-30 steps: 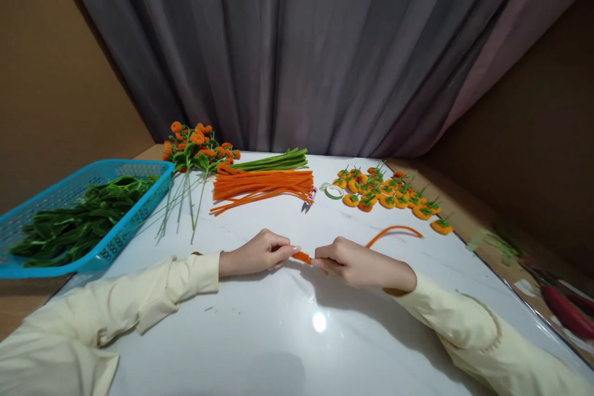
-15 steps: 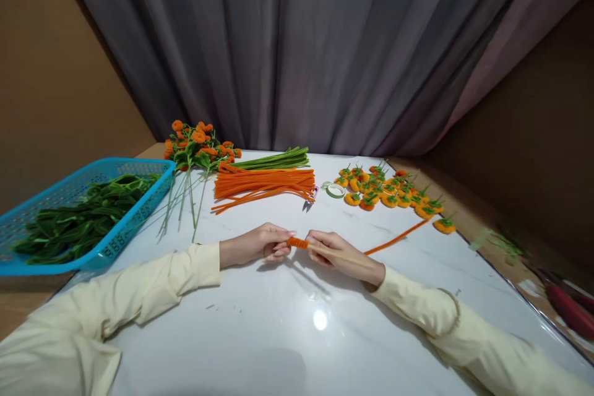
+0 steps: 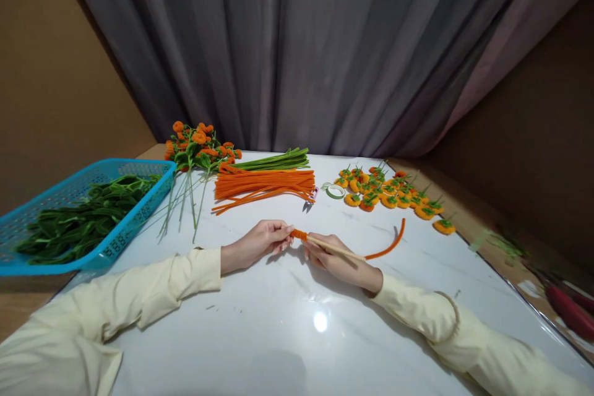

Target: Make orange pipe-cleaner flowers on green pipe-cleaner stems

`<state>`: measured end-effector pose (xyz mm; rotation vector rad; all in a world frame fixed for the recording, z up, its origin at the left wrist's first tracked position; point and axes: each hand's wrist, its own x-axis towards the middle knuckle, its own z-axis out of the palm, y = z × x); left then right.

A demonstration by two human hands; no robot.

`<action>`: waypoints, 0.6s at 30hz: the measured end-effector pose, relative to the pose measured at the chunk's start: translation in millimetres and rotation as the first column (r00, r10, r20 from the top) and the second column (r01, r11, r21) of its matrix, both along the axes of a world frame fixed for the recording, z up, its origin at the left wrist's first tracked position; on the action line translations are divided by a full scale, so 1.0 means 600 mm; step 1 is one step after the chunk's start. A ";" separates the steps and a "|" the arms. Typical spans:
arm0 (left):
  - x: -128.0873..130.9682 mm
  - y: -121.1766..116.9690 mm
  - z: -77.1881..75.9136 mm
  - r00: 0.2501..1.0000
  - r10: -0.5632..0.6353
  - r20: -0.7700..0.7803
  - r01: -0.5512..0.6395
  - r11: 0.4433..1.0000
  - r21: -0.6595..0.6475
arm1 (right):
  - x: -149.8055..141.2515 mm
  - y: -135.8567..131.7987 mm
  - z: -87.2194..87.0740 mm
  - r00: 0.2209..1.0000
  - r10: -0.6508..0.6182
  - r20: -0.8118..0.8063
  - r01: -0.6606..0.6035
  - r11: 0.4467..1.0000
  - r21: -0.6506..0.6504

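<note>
Over the middle of the table, an orange pipe cleaner [image 3: 299, 234] is coiled tightly round one end of a thin wooden stick [image 3: 338, 249]. My left hand [image 3: 264, 242] pinches the coiled end, fingers closed. Close beside it, my right hand [image 3: 336, 263] is closed on the pipe cleaner, its fingertips hidden below the stick. The bare part of the stick slants back across the top of my right hand. From behind that hand, the loose tail of the pipe cleaner curves out to the right over the tabletop.
A blue basket [image 3: 169, 174] of green leaves stands left. Behind lie orange flowers on stems [image 3: 199, 139], green pipe cleaners [image 3: 273, 161], orange pipe cleaners [image 3: 264, 184], small scissors [image 3: 309, 203] and a tape roll [image 3: 335, 191]. Several yellow-orange flower heads [image 3: 390, 192] lie right, red-handled pliers [image 3: 570, 309] farther right.
The pipe cleaner's tail has drawn in shorter and now bends upward instead of lying straight. My right hand has turned slightly, and the stick's angle has shifted. My left hand still pinches the coiled end.
</note>
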<state>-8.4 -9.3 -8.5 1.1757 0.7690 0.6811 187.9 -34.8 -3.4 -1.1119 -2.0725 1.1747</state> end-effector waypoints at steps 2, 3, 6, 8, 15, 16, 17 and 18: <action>-0.001 0.000 -0.001 0.998 0.038 -0.044 -0.035 0.997 0.065 | 0.001 -0.001 0.001 0.999 0.014 -0.036 -0.017 0.997 -0.081; -0.001 0.000 -0.001 0.996 0.050 -0.070 -0.043 0.994 0.101 | 0.000 -0.001 0.001 0.998 0.020 -0.064 -0.029 0.990 -0.139; -0.002 -0.001 -0.001 0.988 0.078 -0.136 -0.052 0.981 0.186 | -0.004 -0.002 0.004 0.986 -0.016 -0.164 -0.038 0.946 -0.321; -0.002 -0.004 -0.001 0.979 0.105 -0.174 -0.059 0.967 0.249 | -0.007 -0.003 0.008 0.979 -0.067 -0.192 -0.023 0.902 -0.431; -0.001 -0.021 0.006 0.921 0.319 -0.225 -0.137 0.805 0.578 | -0.008 -0.005 0.017 0.943 -0.125 -0.308 -0.090 0.797 -0.598; -0.002 -0.022 0.007 0.916 0.336 -0.222 -0.139 0.781 0.610 | -0.008 -0.005 0.016 0.940 -0.120 -0.318 -0.103 0.793 -0.601; -0.002 -0.022 0.008 0.910 0.351 -0.219 -0.142 0.761 0.633 | -0.007 -0.004 0.015 0.939 -0.111 -0.327 -0.117 0.788 -0.604; -0.002 -0.022 0.009 0.906 0.364 -0.215 -0.148 0.750 0.645 | -0.007 -0.003 0.014 0.937 -0.103 -0.335 -0.131 0.784 -0.607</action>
